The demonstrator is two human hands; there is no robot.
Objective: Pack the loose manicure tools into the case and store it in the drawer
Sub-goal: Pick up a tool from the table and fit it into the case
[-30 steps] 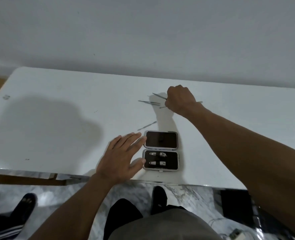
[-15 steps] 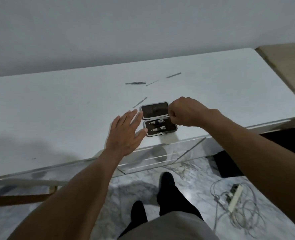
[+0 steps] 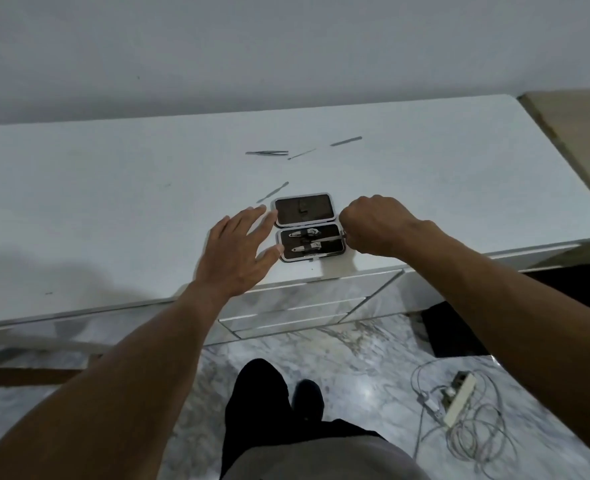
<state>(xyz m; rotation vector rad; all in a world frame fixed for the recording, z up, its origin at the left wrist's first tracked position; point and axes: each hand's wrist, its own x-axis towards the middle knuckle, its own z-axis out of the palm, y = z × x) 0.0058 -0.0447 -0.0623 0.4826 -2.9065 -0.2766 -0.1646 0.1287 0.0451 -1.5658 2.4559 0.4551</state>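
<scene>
White table (image 3: 113, 202) is carrying the open case (image 3: 310, 232) near its front edge. The left hand (image 3: 240, 252), fingers spread, is bracing the case's side (preventing sliding); the right hand (image 3: 376, 227), fingers closed, is seating a slim tool (image 3: 327, 239). Four loose tools (image 3: 266, 153) are lying farther back.

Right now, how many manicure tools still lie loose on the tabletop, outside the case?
4: tweezers, a thin pick just to their right, a flat file farther right, and a slim tool beside the case. The hands may hide more.
</scene>
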